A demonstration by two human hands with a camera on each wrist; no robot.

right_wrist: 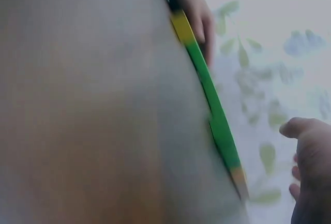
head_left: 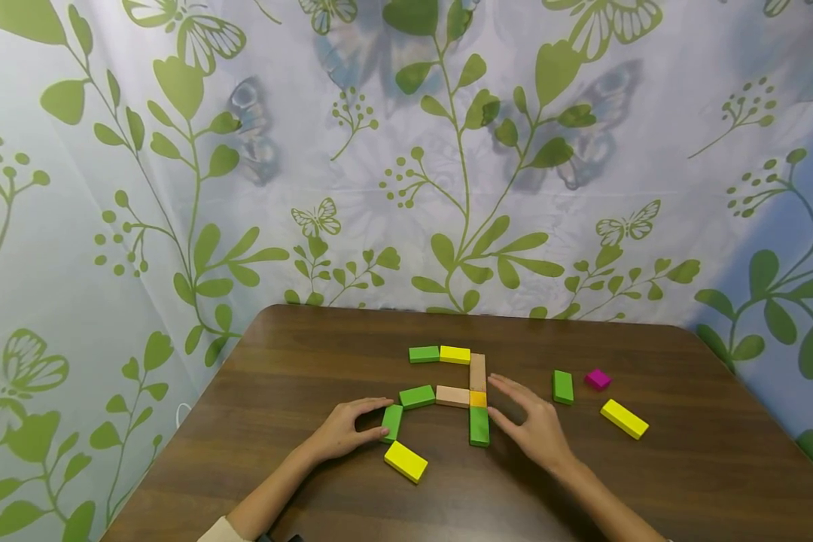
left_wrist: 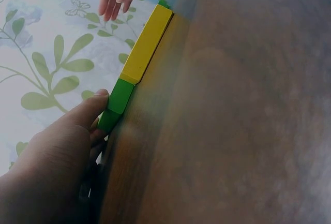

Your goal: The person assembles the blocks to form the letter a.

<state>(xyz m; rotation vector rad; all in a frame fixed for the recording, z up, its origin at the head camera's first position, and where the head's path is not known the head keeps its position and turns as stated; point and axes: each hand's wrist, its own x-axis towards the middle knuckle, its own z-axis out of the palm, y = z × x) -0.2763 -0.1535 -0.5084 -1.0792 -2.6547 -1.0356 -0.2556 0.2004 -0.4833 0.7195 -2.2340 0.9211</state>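
My left hand (head_left: 342, 430) is at the left end of a block figure, pinching a green block (head_left: 392, 423) between thumb and fingers. In the left wrist view the thumb lies against the end of that green block (left_wrist: 121, 95); the other fingertips are partly hidden. My right hand (head_left: 537, 429) holds nothing, its fingers extended just right of the upright row: a plain wooden block (head_left: 477, 372), an orange block (head_left: 478, 399) and a green block (head_left: 479, 427). Left of that row lie another wooden block (head_left: 452, 396) and a tilted green block (head_left: 416, 397).
A green block (head_left: 423, 354) and a yellow block (head_left: 455, 354) form the top row. Nearer me lies a loose yellow block (head_left: 406, 461). To the right are a green block (head_left: 563, 387), a magenta piece (head_left: 598, 379) and a yellow block (head_left: 624, 418). A leaf-patterned curtain (head_left: 352, 248) hangs behind the table (head_left: 352, 331).
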